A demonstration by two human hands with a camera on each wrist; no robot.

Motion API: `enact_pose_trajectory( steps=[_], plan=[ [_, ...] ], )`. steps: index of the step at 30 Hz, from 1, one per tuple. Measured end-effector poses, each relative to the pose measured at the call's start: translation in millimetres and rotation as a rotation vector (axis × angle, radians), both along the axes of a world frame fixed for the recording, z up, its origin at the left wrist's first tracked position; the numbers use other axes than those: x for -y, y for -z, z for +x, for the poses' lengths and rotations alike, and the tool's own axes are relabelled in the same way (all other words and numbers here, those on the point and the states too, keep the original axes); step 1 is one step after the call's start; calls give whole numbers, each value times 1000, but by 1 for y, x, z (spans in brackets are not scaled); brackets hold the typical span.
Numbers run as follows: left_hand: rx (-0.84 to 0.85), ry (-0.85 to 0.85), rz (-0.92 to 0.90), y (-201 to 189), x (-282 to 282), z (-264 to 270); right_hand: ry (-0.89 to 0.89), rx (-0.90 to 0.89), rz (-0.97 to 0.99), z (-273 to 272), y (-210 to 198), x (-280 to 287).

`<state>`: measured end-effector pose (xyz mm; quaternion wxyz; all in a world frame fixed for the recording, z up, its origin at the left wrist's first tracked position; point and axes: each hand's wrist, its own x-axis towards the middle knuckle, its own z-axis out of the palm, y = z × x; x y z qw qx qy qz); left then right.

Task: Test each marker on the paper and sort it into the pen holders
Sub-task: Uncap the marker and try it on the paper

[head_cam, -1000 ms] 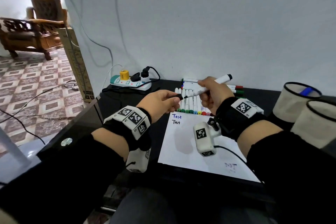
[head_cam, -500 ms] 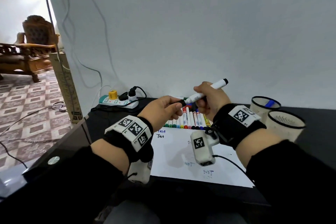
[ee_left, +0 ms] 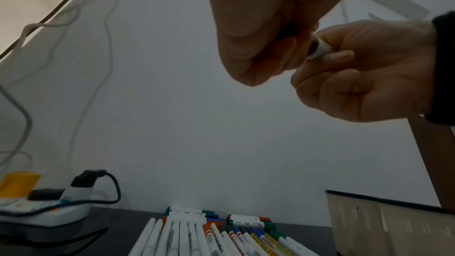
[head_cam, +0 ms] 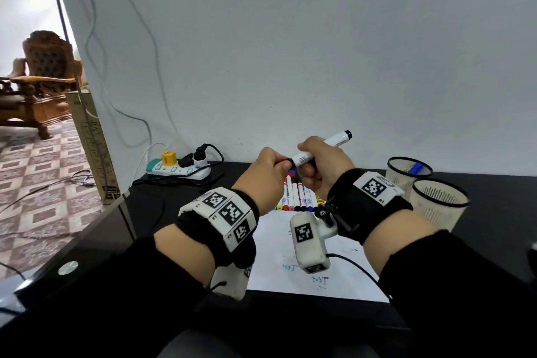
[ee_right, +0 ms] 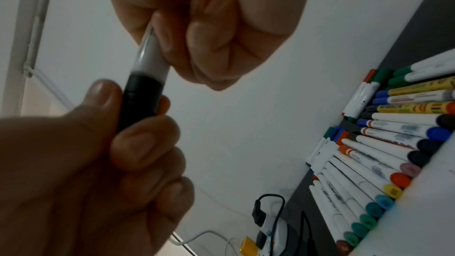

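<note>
A white marker (head_cam: 319, 148) with black ends is held up above the desk. My right hand (head_cam: 308, 167) grips its barrel (ee_right: 150, 55). My left hand (head_cam: 286, 164) pinches the black cap (ee_right: 141, 100), which sits on the marker's tip. Below the hands, a row of capped markers (head_cam: 299, 197) lies along the far edge of the white paper (head_cam: 279, 247), which carries a few faint "Test" scribbles. Two mesh pen holders stand at the right. The far holder (head_cam: 406, 177) has a blue marker (head_cam: 416, 168) in it. What the near holder (head_cam: 438, 206) contains is hidden.
A power strip (head_cam: 177, 168) with plugs and cables lies at the back left of the black desk (head_cam: 162, 212). More markers (ee_left: 248, 220) lie crosswise behind the row. The white wall stands close behind the desk. A doorway opens at the left.
The cap in my left hand, first apart from the marker tip, now sits on it. Both hands have risen a little above the paper.
</note>
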<state>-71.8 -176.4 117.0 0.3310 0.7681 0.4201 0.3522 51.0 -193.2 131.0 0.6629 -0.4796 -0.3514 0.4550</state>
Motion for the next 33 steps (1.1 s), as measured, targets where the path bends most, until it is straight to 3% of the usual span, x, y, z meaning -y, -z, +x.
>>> enact_pose_trajectory(
  steps=[4,8,12,13,17,19,21,24,28,33],
  plan=[
    [-67,-14,20,-5,-2,4,17,-24,-2,2,1,-2],
    [-102,-61,-1,-14,-12,4,44,65,16,6,1,-7],
    [-110,-155,17,-18,-28,5,156,81,75,16,-1,-16],
    [-128,-171,12,-17,-30,4,194,191,78,19,-1,-17],
    [-220,-165,20,-17,-32,7,193,977,78,25,-4,-16],
    [-253,-150,42,-19,-32,13,192,1282,68,26,-7,-17],
    [-286,-119,70,-23,-33,22,206,1492,50,29,-9,-18],
    [-358,-46,110,-28,-33,33,184,1666,-37,41,-10,-19],
    [-627,77,236,-24,-36,51,230,1720,-200,70,-9,-20],
    [-1052,238,235,10,-48,79,367,1408,-353,128,-4,-14]
  ],
)
